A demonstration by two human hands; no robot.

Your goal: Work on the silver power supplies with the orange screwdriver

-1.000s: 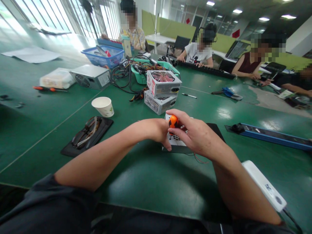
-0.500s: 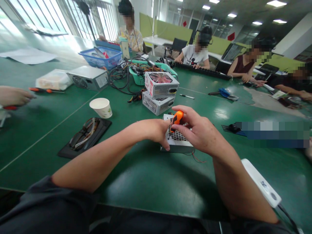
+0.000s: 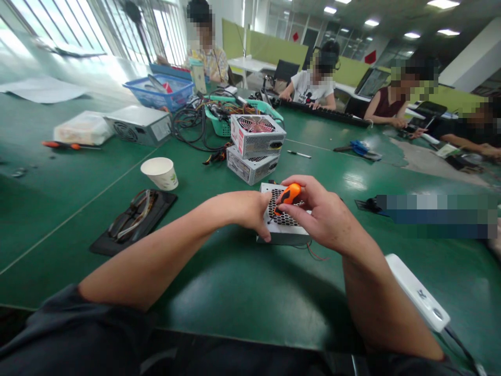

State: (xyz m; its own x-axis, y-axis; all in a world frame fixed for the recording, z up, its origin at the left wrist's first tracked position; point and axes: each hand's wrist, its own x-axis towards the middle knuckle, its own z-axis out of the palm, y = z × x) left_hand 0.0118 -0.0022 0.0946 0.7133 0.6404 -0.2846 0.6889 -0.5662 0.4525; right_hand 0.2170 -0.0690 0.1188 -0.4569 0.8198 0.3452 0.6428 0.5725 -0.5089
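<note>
In front of me on the green table lies a grey metal power supply casing (image 3: 284, 236) with a honeycomb vent on top and thin wires at its near right edge. My left hand (image 3: 253, 213) grips its left side, thumb on the near side and the other fingers mostly hidden. Over the vent, my right hand (image 3: 323, 211) holds a screwdriver (image 3: 291, 193) by its orange and black handle. The handle leans to the right, and its lower end is close to the vent's left part. I cannot make out the tip.
Two stacked power supplies (image 3: 256, 137) stand just beyond, by a teal basket (image 3: 219, 125) of cables. On the left are a paper cup (image 3: 159, 172), glasses on a black case (image 3: 135, 219) and another power supply (image 3: 141, 124). A white power strip (image 3: 417, 290) lies right. Several people sit across.
The screwdriver handle has tilted further to the right as my right hand shifted slightly. My left hand stays on the casing. Another person's hand at the far left has gone out of view.
</note>
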